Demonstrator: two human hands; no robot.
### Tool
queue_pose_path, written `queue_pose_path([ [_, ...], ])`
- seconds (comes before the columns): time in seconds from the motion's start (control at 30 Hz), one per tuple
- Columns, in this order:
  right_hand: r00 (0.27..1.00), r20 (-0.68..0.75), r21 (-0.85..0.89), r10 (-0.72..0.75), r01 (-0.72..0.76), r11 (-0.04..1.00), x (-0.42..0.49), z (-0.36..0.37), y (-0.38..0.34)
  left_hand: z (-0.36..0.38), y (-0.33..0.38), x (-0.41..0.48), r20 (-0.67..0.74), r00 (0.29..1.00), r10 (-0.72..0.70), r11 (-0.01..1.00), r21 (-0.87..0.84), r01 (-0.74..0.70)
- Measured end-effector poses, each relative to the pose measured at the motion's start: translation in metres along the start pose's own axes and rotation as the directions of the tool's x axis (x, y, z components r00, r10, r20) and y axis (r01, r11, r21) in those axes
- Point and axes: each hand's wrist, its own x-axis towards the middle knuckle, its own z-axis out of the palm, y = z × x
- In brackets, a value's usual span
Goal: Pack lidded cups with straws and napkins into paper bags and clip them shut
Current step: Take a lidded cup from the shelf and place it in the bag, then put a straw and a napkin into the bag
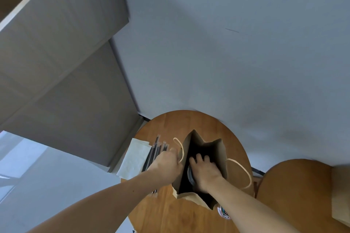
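Right hand [205, 173] is down inside the paper bag [218, 150], fingers spread over the cup [190, 175]; can't tell if it's gripping. Left hand [166, 164] pinches the bag's left rim. The bag stands on the table [189, 122], with straws [153, 154] and napkins [133, 160] to its left.

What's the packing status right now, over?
Left hand grips paper bag rim. Right hand inside it, gripping lidded cup. Straws, napkins on table, nothing blocking.
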Motion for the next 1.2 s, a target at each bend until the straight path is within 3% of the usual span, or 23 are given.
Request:
queue_pose_path([
  [0.23,0.997,0.070,-0.013,-0.022,0.023,1.000,0.025,0.031,-0.008,0.000,-0.010,-0.002,-0.022,1.000,-0.020,0.999,-0.033,0.019],
  [0.63,1.000,0.005,0.077,-0.001,0.001,0.997,0.024,0.040,-0.006,0.007,-0.012,-0.005,-0.023,1.000,0.011,1.000,-0.027,-0.012],
  [0.93,1.000,-0.020,0.156,0.017,-0.014,0.988,-0.011,-0.029,-0.004,-0.011,0.005,-0.004,-0.068,0.996,0.050,0.999,0.017,-0.049],
  [1.07,0.983,-0.181,0.215,-0.035,0.074,0.974,-0.052,-0.079,0.000,-0.021,0.012,-0.005,-0.060,0.998,0.027,1.000,0.012,-0.026],
  [1.2,0.896,-0.444,0.327,-0.025,0.187,0.926,-0.079,-0.120,0.008,-0.036,0.012,-0.012,0.131,0.986,0.099,0.992,0.064,-0.108],
])
